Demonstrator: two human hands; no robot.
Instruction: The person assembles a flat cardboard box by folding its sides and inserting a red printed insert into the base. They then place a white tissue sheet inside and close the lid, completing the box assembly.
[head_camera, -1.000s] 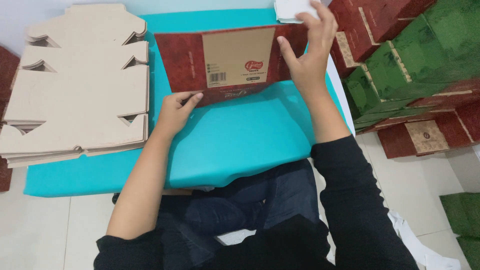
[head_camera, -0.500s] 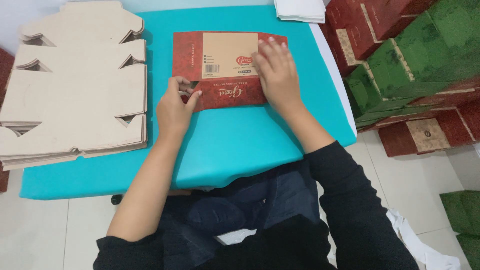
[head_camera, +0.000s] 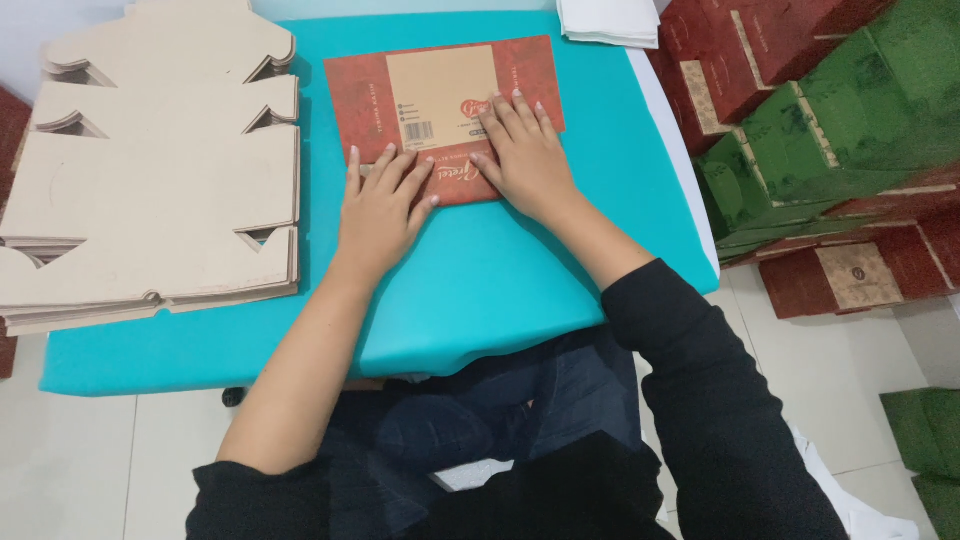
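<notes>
A flattened red and tan cardboard box (head_camera: 440, 95) lies on the turquoise table (head_camera: 520, 280), its long side across the table. My left hand (head_camera: 383, 205) rests flat on its near left part, fingers spread. My right hand (head_camera: 525, 155) lies flat on its near right part, fingers pointing away from me. Both palms press down on the card; neither hand grips it.
A tall stack of plain tan die-cut box blanks (head_camera: 150, 170) fills the table's left side. White folded sheets (head_camera: 608, 20) sit at the far right corner. Red boxes (head_camera: 720, 60) and green boxes (head_camera: 850, 130) are piled on the floor to the right.
The box was held partly raised with one flap up; it has been folded down flat, and both hands have moved onto it and now press it.
</notes>
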